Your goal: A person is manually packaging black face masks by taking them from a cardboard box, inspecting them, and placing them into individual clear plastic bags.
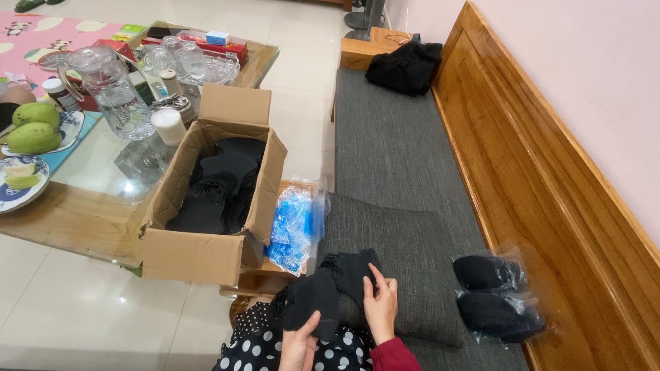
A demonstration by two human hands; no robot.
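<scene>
sorting of black fabric pieces, mid-handling on the lap

left hand [300,343] low in view, thumb up and fingers curled under one black fabric piece [313,302]; closed on it, held just above the polka-dot lap [261,347]. right hand [381,302] resting flat, fingers together, pressed on a second black piece [350,271] lying at the front edge of the grey seat cushion [405,275]; touching and pinning, not visibly clamped around it. two pieces overlapping between the hands; exact shape hard to tell, soft and dark, possibly with thin loops.

nearby: open cardboard box [206,199] on the corner of the glass-topped table [82,206], filled with more black pieces. bundle of blue-printed clear bags [295,227] leaning just beside the box. two filled clear bags [495,295] of black items to the right on the cushion, against the wooden bench back [522,172]. black garment [405,65] at the far end of the bench. glass pitcher [110,89], white candle [168,126], plate of green fruit [34,130] on the table, well apart from the hands.

judged step: pairing or stacking loose pieces, ahead of bagging; filled bags on the right suggest part of the batch done, box far from empty.

next move, judged: needs edges lined up with both hands, then one hand freed for a clear bag from the blue bundle. soft cloth, likely to slip or unfold if let go too early.
</scene>
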